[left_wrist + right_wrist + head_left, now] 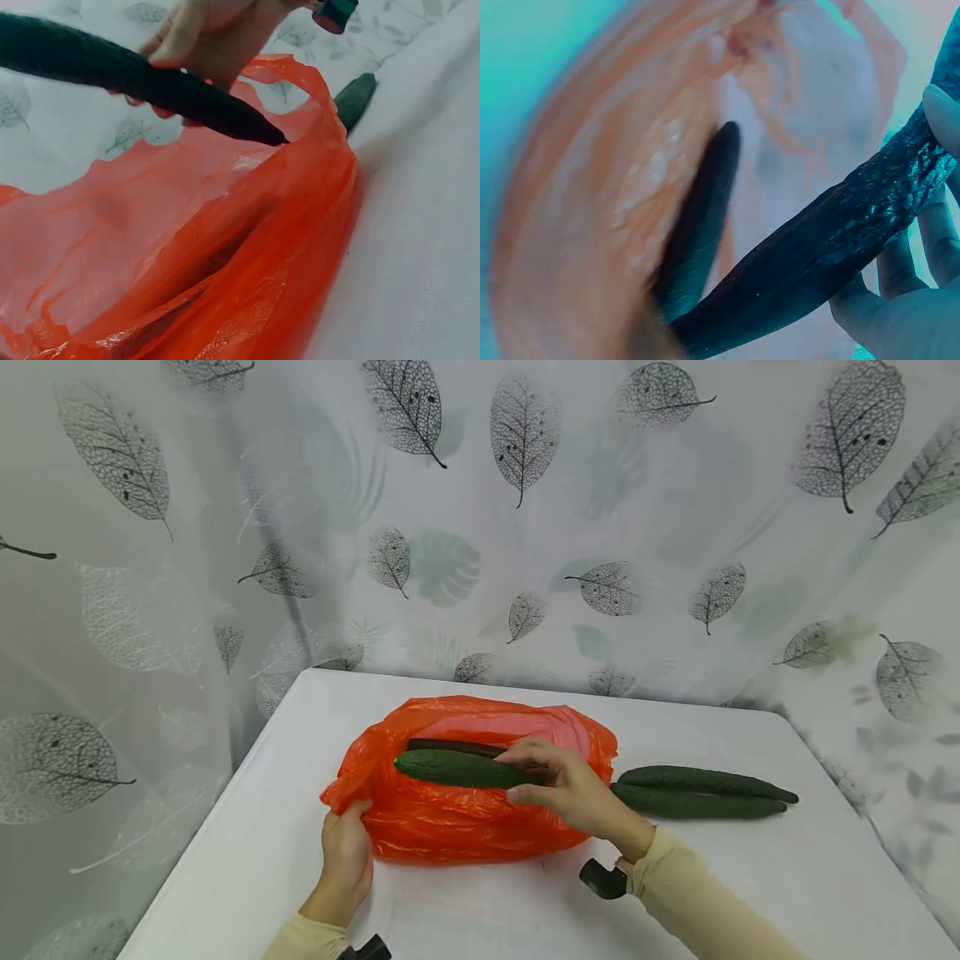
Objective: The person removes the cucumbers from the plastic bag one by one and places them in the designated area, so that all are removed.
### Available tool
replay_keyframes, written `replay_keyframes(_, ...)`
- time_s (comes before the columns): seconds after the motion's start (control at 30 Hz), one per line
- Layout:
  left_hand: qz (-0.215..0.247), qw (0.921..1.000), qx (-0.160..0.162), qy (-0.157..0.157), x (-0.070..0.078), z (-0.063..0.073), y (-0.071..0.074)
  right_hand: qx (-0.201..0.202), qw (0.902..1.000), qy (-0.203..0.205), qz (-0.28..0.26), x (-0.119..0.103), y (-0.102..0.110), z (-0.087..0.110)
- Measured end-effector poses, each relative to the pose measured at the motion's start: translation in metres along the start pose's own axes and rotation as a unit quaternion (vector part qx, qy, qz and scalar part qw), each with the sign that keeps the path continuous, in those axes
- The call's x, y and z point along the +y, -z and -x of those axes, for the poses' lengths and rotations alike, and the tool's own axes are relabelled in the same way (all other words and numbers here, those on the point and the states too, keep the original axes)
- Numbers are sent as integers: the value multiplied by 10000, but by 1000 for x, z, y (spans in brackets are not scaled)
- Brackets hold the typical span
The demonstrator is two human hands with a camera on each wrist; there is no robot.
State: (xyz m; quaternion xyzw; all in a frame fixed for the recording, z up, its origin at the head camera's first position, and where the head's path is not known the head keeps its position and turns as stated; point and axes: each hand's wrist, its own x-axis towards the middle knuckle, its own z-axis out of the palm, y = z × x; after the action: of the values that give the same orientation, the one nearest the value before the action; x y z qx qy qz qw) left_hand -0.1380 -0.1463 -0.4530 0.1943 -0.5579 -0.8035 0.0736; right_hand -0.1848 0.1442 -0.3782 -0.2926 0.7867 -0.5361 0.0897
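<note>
My right hand [573,789] grips a dark green cucumber [450,768] near its right end, with thumb and fingers on opposite sides. The cucumber lies roughly level over the mouth of a thin red-orange plastic bag [472,831]. Inside the bag a second cucumber [701,225] shows, partly covered by the held one in the head view. At the bag's left end, my left hand [347,853] holds the bunched plastic; some of its fingers are hidden by the bag. In the left wrist view the held cucumber [135,71] is above the bag's open rim.
Two more cucumbers lie side by side on the white table [750,868], right of the bag: one behind [705,779], one in front [697,804]. A leaf-patterned curtain [480,543] hangs behind the table and along its sides.
</note>
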Motion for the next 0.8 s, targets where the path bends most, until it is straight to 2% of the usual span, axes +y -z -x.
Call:
replay_keyframes(0.23, 104, 9999, -50, -73, -2, -1, -1, 268, 9979, 314, -495, -30, 12, -3)
replay_keyframes(0.5, 67, 10000, -41, -26, -4, 0, 3, 580, 9886, 595, -1254, -59, 29, -6)
replay_keyframes(0.6, 45, 10000, -72, -10, -4, 0, 3, 789, 9861, 678, -1292, -66, 38, -4)
replay_keyframes(0.8, 59, 10000, -59, 5, -3, -1, 3, 1175, 9849, 978, -808, -71, 65, 7)
